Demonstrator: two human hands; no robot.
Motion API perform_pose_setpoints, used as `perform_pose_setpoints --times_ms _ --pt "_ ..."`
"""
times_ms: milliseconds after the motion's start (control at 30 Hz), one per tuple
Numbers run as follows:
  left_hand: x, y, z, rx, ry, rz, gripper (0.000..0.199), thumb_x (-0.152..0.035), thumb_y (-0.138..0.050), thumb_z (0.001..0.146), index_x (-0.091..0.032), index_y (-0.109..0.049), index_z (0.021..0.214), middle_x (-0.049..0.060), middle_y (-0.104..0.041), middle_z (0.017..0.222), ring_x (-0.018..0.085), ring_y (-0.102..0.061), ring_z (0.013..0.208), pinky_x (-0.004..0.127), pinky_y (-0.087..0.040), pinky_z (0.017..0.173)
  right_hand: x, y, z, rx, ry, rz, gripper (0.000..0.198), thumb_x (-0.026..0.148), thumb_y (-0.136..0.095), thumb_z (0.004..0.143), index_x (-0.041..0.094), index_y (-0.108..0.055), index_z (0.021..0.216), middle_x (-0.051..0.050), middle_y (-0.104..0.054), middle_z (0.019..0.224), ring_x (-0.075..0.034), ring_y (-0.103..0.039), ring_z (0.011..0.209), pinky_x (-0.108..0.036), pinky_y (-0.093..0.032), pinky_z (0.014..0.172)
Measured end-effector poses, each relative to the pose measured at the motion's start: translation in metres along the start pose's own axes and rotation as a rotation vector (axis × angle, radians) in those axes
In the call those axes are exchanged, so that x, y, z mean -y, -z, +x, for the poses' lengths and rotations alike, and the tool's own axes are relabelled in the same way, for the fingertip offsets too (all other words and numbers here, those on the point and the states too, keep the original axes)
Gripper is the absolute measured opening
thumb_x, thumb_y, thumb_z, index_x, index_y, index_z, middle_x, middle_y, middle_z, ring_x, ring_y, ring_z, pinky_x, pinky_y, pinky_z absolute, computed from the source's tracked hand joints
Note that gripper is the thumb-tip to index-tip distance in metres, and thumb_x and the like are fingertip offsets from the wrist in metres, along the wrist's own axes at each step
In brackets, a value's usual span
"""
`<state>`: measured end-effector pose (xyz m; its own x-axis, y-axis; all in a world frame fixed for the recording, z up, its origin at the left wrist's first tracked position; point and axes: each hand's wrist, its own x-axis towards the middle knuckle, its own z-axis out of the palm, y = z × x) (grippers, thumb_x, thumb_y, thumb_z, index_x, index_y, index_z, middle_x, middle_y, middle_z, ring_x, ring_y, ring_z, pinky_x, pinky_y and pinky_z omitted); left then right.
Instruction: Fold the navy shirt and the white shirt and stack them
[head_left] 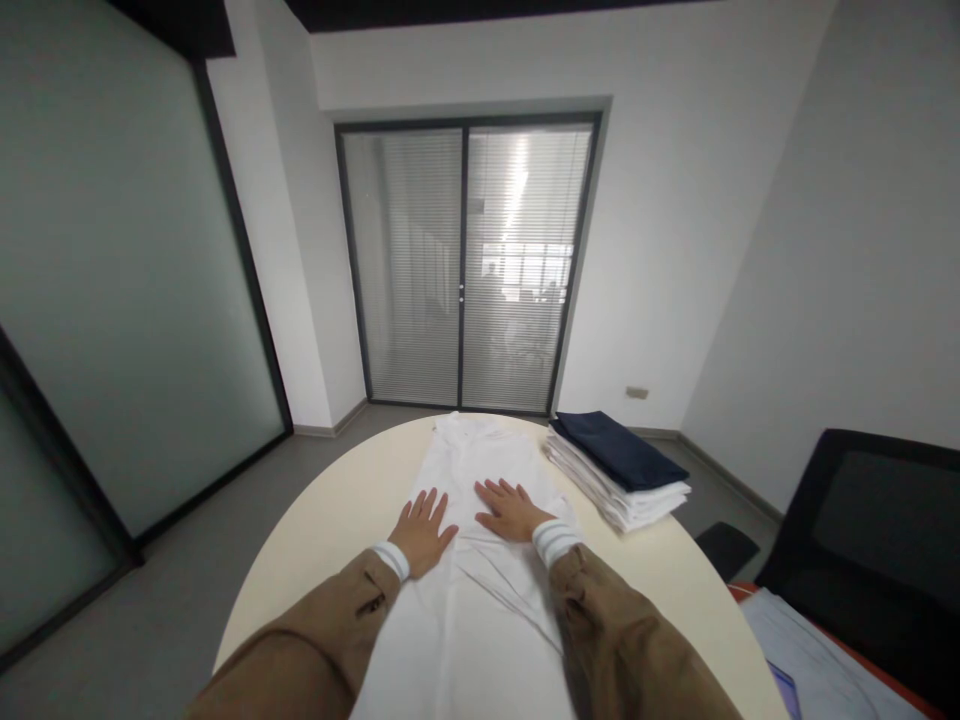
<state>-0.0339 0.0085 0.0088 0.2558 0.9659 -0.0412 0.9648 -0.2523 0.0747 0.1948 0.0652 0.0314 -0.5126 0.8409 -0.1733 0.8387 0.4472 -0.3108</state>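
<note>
A white cloth garment [469,630] lies spread lengthwise over the round table, with some wrinkles near its middle. Flat on its left side rests my left hand [422,533], fingers spread. My right hand [512,510] presses on the cloth a little further right, its fingers also stretched out. Neither hand grips anything. To the right of my right hand stands a stack of folded white cloths [600,490], topped by a folded navy blue cloth [619,450].
The cream round table [315,530] has a curved edge. A black mesh chair [877,540] stands at the right, with papers [802,650] on an orange-red surface beside it. Glass doors with blinds [461,270] are at the back, and a frosted glass panel [120,260] is on the left.
</note>
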Motion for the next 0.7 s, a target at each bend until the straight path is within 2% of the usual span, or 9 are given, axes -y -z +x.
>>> perform_pose_setpoints --times_ms 100,133,233,333,400,467,600,700 --pt "0.004 0.008 0.004 0.079 -0.014 0.001 0.073 -0.057 -0.014 0.096 -0.014 -0.013 0.154 0.013 -0.006 0.160 0.032 -0.006 0.147 0.051 -0.014 0.116 -0.023 -0.003 -0.016 -0.033 -0.196 -0.036 0.074 0.065 -0.027 0.092 0.028 -0.012 0.154 -0.006 -0.007 0.161 -0.035 -0.001 0.147 -0.059 -0.005 0.114" --pt "0.002 0.012 0.005 0.113 0.000 0.007 0.072 -0.055 -0.015 0.096 -0.013 -0.012 0.154 0.013 -0.005 0.160 0.033 -0.006 0.147 0.052 -0.015 0.116 -0.029 -0.006 -0.021 -0.051 -0.222 -0.046 0.073 0.065 -0.025 0.092 0.028 -0.013 0.154 -0.005 -0.006 0.161 -0.034 -0.002 0.147 -0.057 -0.005 0.114" --pt "-0.014 0.023 0.008 0.197 0.103 0.039 0.070 -0.048 -0.023 0.094 -0.012 -0.014 0.154 0.015 -0.007 0.160 0.034 -0.010 0.146 0.055 -0.019 0.114 -0.040 -0.016 -0.034 -0.175 -0.202 -0.072 0.068 0.063 -0.021 0.094 0.028 -0.021 0.153 -0.004 -0.012 0.161 -0.029 -0.006 0.147 -0.050 -0.006 0.116" --pt "-0.039 0.026 0.011 0.195 0.190 0.044 0.072 -0.047 -0.029 0.092 -0.008 -0.021 0.152 0.019 -0.010 0.158 0.040 -0.014 0.144 0.062 -0.025 0.108 -0.041 -0.024 -0.039 -0.289 -0.181 -0.085 0.062 0.059 -0.021 0.096 0.029 -0.030 0.150 -0.003 -0.021 0.159 -0.026 -0.013 0.147 -0.046 -0.007 0.116" --pt "-0.054 0.020 0.012 0.146 0.275 -0.006 0.074 -0.053 -0.027 0.092 -0.011 -0.023 0.152 0.020 -0.013 0.158 0.044 -0.015 0.143 0.064 -0.025 0.106 -0.040 -0.027 -0.039 -0.318 -0.193 -0.089 0.060 0.057 -0.024 0.096 0.030 -0.033 0.149 -0.003 -0.024 0.158 -0.026 -0.015 0.146 -0.046 -0.007 0.116" --pt "-0.062 0.010 0.011 0.056 0.312 -0.073 0.078 -0.063 -0.022 0.091 -0.017 -0.018 0.153 0.019 -0.013 0.158 0.047 -0.013 0.142 0.068 -0.019 0.106 -0.039 -0.029 -0.039 -0.349 -0.215 -0.099 0.059 0.057 -0.027 0.095 0.031 -0.035 0.148 -0.003 -0.026 0.158 -0.028 -0.015 0.146 -0.048 -0.005 0.115" --pt "-0.061 -0.010 0.004 -0.156 0.163 -0.104 0.075 -0.064 -0.021 0.092 -0.022 -0.013 0.154 0.013 -0.012 0.160 0.041 -0.005 0.145 0.062 -0.008 0.113 -0.039 -0.029 -0.039 -0.386 -0.272 -0.116 0.061 0.059 -0.030 0.094 0.031 -0.034 0.148 -0.003 -0.025 0.158 -0.031 -0.013 0.146 -0.052 -0.003 0.114" --pt "-0.057 -0.013 0.000 -0.167 0.041 -0.127 0.073 -0.064 -0.022 0.092 -0.025 -0.018 0.154 0.009 -0.012 0.161 0.035 -0.004 0.147 0.056 -0.008 0.116 -0.040 -0.028 -0.039 -0.365 -0.287 -0.116 0.062 0.060 -0.031 0.093 0.033 -0.033 0.148 -0.002 -0.024 0.158 -0.033 -0.013 0.145 -0.052 -0.004 0.114"
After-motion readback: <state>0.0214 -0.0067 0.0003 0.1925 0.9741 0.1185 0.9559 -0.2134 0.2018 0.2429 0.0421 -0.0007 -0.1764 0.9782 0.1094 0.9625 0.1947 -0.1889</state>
